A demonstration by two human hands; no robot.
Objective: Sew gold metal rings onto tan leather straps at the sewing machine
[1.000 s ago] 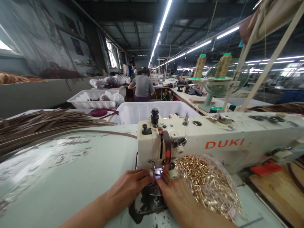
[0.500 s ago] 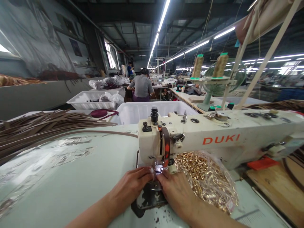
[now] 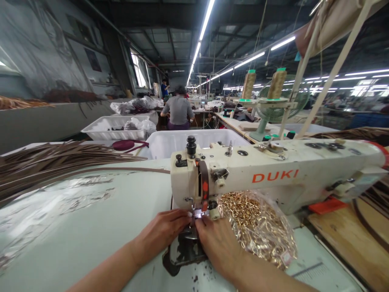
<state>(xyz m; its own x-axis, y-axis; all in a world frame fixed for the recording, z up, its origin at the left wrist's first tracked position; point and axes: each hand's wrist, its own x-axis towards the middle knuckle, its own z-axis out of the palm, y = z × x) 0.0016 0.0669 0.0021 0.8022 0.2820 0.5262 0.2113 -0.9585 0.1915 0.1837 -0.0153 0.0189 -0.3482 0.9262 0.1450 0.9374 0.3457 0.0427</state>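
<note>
Both hands meet under the head of a white sewing machine (image 3: 231,170), close to its lit needle area. My left hand (image 3: 167,227) comes in from the left, its fingers closed and pressed together at the needle. From the right, my right hand (image 3: 217,239) reaches the same spot, thumb and fingers pinched. What they hold there is too small and too covered to make out. Just right of my right hand lies a clear plastic bag of gold-coloured metal hooks (image 3: 258,227). A dark metal plate (image 3: 185,249) shows below my fingers.
Long brown strips (image 3: 60,162) lie across the table's left side. Behind the machine stands a white bin (image 3: 194,140). Thread cones (image 3: 276,85) sit on a stand at the right, before a green fan (image 3: 299,99). A person (image 3: 178,111) sits farther back.
The whole view has shifted slightly, so the machine and hands appear a little farther left. Both hands stay at the needle, in nearly the same pose.
</note>
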